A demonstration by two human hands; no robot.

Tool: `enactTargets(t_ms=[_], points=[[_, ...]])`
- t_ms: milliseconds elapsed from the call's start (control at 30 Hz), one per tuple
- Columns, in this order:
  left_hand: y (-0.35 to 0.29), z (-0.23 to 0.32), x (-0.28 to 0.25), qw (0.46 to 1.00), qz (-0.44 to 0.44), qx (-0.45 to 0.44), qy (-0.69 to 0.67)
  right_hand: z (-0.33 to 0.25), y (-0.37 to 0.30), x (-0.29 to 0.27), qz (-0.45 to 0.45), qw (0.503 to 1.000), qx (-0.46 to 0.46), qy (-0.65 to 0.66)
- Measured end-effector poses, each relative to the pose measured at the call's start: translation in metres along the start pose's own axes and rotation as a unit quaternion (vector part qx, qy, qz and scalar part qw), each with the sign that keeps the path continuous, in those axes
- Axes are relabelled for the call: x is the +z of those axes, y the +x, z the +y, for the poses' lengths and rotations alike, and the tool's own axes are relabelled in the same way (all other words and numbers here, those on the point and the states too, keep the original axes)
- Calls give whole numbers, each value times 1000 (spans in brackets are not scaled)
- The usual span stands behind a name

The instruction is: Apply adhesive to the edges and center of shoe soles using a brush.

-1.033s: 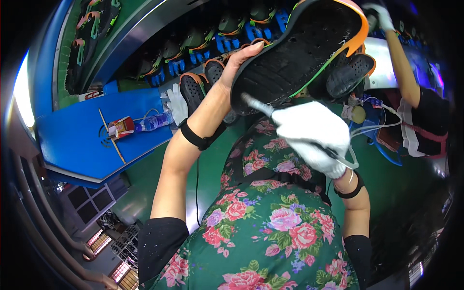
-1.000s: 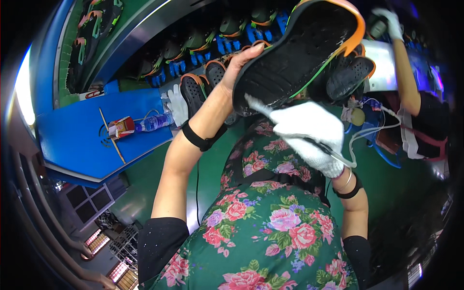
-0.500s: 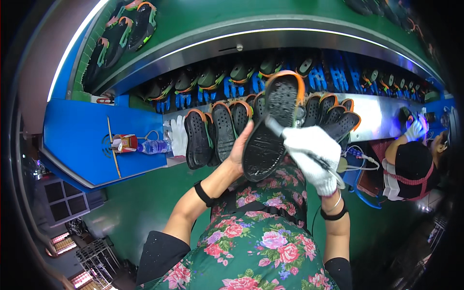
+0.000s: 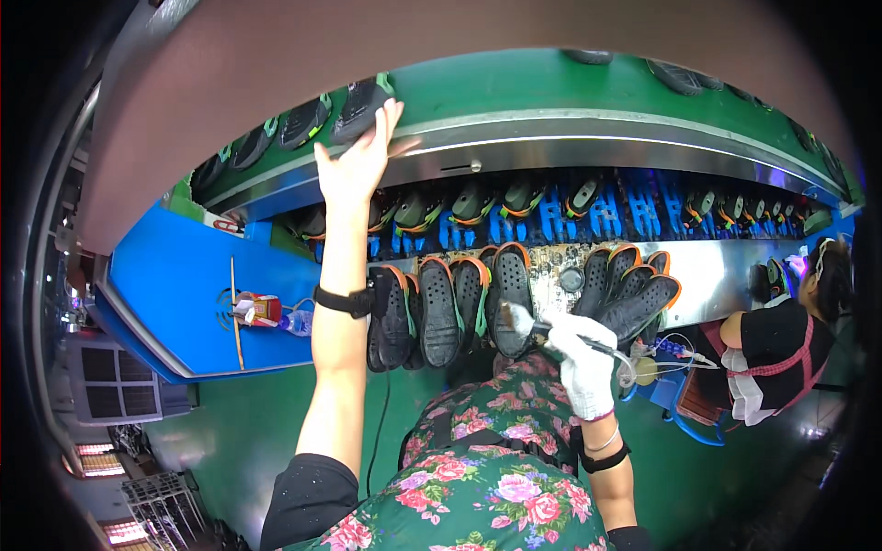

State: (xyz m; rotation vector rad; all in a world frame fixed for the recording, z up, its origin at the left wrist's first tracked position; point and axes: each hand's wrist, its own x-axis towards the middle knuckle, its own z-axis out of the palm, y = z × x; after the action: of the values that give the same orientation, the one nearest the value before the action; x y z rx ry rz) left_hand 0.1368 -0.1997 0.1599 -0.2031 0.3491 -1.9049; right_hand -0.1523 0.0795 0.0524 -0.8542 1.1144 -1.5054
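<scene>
My bare left hand (image 4: 355,174) is raised to the upper green belt (image 4: 514,87), fingers spread and holding nothing visible. Just beside its fingertips lies a black shoe (image 4: 360,108) with a green edge. My right hand (image 4: 582,360), in a white knitted glove, is closed round a brush (image 4: 537,326) with a thin tube trailing from it. The pale bristles are over a black shoe sole (image 4: 511,294) with an orange rim, which stands in a row on the lower ledge; whether they touch it I cannot tell. More black soles (image 4: 441,312) stand to the left of it.
Further soles (image 4: 634,298) lean together right of the brush. Behind them runs a line of shoes on blue holders (image 4: 469,207). A blue table (image 4: 184,285) at left bears a red box (image 4: 257,309) and a bottle (image 4: 296,321). A co-worker (image 4: 776,349) works at far right.
My left hand has let go of the black sole and moved up to the upper belt. My right hand has lowered the brush, still gripped. The view has tilted upward.
</scene>
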Motion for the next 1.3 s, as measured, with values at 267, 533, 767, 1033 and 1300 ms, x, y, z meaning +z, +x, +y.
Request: enactTargets(t_ms=[267, 533, 767, 1033, 1300], points=[[-23, 19, -16, 653, 76, 385, 648, 8, -5, -16, 54, 988, 81, 124], [41, 57, 12, 331, 100, 318, 883, 19, -13, -15, 60, 973, 118, 187], [49, 54, 7, 132, -12, 451, 882, 14, -16, -35, 81, 978, 119, 153], [161, -162, -73, 185, -138, 153, 961, 23, -14, -51, 131, 964, 114, 201], [236, -216, -114, 62, -61, 213, 973, 23, -29, -68, 197, 946, 95, 241]])
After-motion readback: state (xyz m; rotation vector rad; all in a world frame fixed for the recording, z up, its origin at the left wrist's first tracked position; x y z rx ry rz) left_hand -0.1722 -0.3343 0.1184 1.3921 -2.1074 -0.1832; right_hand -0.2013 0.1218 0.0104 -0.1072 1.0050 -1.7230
